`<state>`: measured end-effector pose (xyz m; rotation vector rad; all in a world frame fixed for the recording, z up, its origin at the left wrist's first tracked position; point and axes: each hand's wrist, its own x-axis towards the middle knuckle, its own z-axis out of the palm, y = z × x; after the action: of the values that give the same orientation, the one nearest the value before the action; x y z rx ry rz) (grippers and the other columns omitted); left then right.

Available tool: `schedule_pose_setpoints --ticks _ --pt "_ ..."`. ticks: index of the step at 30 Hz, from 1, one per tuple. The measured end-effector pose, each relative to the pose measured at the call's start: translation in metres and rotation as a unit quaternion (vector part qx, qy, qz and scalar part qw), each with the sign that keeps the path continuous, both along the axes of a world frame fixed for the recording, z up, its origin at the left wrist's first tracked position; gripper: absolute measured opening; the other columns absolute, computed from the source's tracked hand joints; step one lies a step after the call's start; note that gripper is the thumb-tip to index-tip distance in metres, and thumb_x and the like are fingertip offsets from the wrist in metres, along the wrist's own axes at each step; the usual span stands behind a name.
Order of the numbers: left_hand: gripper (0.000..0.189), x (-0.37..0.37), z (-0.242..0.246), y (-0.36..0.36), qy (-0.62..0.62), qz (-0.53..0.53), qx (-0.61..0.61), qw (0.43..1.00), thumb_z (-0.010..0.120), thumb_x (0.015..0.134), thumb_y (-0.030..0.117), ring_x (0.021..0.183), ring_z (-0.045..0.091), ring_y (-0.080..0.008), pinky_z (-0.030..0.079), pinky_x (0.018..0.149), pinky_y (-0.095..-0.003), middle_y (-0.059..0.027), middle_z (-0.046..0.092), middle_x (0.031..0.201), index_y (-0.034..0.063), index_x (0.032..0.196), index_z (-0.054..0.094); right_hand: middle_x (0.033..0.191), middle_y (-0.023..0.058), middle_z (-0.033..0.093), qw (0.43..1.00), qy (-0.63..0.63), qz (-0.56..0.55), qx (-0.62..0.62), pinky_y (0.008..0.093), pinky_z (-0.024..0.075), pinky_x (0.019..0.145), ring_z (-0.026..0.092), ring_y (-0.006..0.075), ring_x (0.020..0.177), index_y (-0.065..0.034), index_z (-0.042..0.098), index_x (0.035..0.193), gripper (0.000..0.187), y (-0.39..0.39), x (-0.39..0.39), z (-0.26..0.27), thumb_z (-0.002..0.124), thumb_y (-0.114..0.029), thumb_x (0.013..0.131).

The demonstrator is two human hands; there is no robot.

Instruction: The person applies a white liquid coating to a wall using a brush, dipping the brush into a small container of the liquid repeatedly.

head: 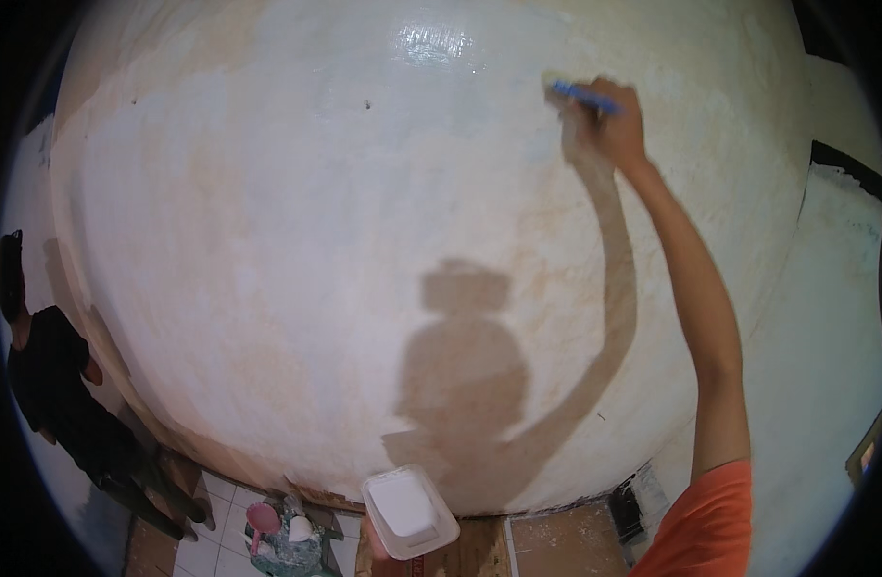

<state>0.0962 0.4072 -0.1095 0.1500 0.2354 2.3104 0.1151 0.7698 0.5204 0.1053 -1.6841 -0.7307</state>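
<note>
My right hand (618, 122) is raised at the upper right, gripping the blue handle of a paintbrush (584, 96). Its bristle end is blurred and lies close to or against the painted wall (304, 238); contact is hard to tell. The wall is whitish with patchy beige areas, and a glossy spot shines near the top. Low in the view, my left hand (377, 539) supports a white plastic tub (405, 505) holding white paint. Most of that hand is hidden beneath the tub. My shadow falls on the wall between the two hands.
A person in dark clothes (69, 404) stands at the far left. Below, a green stool (289, 554) bears a pink dipper (263, 518) and other paint-spattered items. Flattened cardboard (477, 548) covers part of the tiled floor (199, 552). A dark box-like object (626, 513) sits by the wall's base.
</note>
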Motion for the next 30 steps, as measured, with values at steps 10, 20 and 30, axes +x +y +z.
schedule_pose_setpoints --ticks 10,20,30 --pt "0.062 -0.001 -0.014 0.030 -0.021 -0.037 0.045 0.998 0.042 0.098 0.048 0.124 0.057 -0.0367 0.047 0.104 -0.0564 -0.0165 0.055 0.138 0.0059 0.143 0.046 0.094 0.0092 0.066 0.948 -0.254 0.105 -0.162 0.0399 0.0416 0.077 0.059 0.0287 0.084 -0.0057 0.069 0.103 0.038 -0.027 0.037 -0.277 0.074 -0.003 0.066" --pt "0.064 0.048 0.042 0.031 0.088 0.039 -0.029 0.995 0.033 0.102 0.051 0.127 0.056 -0.0332 0.047 0.106 -0.0514 -0.0160 0.055 0.140 0.0057 0.146 0.044 0.078 0.0036 0.065 0.699 -0.236 0.293 -0.609 0.0254 0.0452 0.067 0.058 0.0099 0.074 0.0007 0.068 0.093 0.010 -0.150 0.107 -0.420 0.072 -0.007 0.087" --pt "0.057 0.041 0.009 0.039 -0.079 -0.044 -0.026 0.996 0.027 0.103 0.046 0.110 0.064 -0.0329 0.056 0.093 -0.0489 -0.0175 0.062 0.124 0.0052 0.136 0.051 0.069 0.0092 0.065 0.666 -0.328 0.141 -0.655 0.0294 0.0424 0.052 0.059 0.0144 0.057 0.0012 0.074 0.089 0.010 -0.229 0.110 -0.460 0.073 -0.007 0.082"
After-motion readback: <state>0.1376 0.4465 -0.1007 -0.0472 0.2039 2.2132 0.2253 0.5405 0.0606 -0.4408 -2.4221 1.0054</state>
